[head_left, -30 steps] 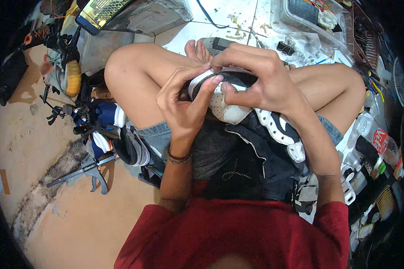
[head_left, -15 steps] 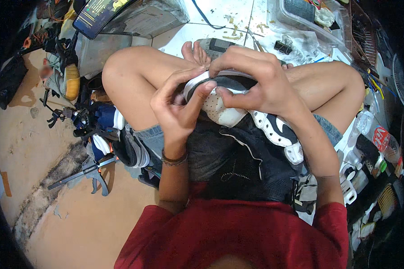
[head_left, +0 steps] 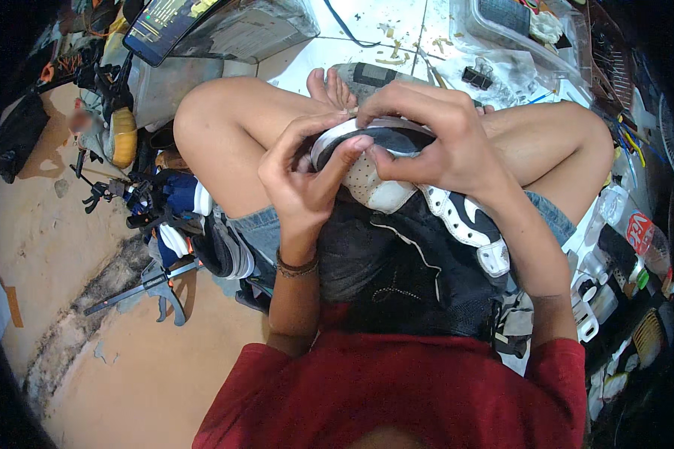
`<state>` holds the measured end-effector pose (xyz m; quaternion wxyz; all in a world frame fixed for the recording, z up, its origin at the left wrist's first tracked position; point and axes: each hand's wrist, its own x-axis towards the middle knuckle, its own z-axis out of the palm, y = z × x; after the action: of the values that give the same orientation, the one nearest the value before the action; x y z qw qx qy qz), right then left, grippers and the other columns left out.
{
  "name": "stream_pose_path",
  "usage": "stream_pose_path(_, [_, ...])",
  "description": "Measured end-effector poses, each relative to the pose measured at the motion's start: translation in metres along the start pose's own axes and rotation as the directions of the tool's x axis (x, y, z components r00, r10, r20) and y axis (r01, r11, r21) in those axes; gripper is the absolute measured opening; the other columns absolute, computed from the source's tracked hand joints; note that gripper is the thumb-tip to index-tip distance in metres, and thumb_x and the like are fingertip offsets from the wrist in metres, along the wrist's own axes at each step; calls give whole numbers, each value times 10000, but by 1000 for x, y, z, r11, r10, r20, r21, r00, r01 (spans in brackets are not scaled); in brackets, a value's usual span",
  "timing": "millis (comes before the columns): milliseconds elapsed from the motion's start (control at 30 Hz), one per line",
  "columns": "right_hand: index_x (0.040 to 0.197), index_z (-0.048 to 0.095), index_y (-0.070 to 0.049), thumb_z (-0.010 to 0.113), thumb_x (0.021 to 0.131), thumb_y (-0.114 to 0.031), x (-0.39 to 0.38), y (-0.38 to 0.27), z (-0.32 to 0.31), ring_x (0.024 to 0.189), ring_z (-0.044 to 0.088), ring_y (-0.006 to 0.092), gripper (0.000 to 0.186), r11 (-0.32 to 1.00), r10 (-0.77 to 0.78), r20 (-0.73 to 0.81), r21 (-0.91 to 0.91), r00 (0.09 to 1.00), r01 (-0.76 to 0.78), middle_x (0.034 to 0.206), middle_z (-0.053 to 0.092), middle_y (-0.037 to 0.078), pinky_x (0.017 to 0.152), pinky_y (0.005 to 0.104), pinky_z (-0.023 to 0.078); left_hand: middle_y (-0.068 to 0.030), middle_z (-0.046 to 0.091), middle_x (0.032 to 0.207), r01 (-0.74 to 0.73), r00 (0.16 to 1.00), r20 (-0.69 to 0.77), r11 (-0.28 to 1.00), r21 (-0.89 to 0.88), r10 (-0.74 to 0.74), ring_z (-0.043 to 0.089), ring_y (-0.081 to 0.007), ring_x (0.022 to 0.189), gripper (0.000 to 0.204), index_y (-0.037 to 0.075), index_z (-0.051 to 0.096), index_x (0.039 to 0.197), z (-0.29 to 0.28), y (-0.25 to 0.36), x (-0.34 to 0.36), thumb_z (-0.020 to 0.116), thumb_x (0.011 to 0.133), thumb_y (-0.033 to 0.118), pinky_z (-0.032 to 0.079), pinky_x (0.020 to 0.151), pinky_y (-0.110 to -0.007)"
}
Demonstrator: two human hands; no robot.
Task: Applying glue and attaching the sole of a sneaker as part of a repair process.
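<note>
A black and white sneaker (head_left: 388,192) lies over my lap with its toe end held up between both hands. Its perforated toe faces me, and a white sole edge (head_left: 342,134) curves along the far side. My left hand (head_left: 307,161) closes on the left part of the toe and sole, thumb pressed on the dark surface. From the other side my right hand (head_left: 430,131) pinches the sole edge, with fingers over the top and thumb below. The white eyelet part (head_left: 457,224) hangs toward my right forearm. Under the shoe, dark cloth (head_left: 374,262) covers my lap.
At left lie a bar clamp (head_left: 157,288) and several shoes (head_left: 228,247). A phone (head_left: 165,30) leans on a box (head_left: 254,30). A plastic tub (head_left: 517,37), a binder clip (head_left: 478,76) and scraps (head_left: 391,56) are ahead; a bottle (head_left: 640,228) lies right.
The whole view has shifted slightly, so things sit a little further right. Both hands keep their hold on the sneaker; the grip looks nearly the same.
</note>
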<state>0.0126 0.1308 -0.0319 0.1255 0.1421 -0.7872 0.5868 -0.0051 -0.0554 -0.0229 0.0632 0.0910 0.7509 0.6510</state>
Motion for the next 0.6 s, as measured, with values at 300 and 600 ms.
stream_pose_path(300, [978,664,-22,754,682,-52,1,6,-1,787,677,253,311,1000,-13,47,1,999,13,882,675,119,721,340,551,-117,698,978,-41,999,-7,983,179,43,645,-154,917,246,-65,668,1007,1,-5,-5,795,804,-7,501,844,-266])
stream_pose_path(600, [1033,661,-42,875,654,-267,11,5,-15,824,696,279,490,1000,-10,154,-3,988,11,914,695,125,736,345,552,-167,680,1103,67,986,160,992,-105,-49,648,-184,1027,343,-74,627,1130,-17,1,-2,778,832,5,538,864,-287])
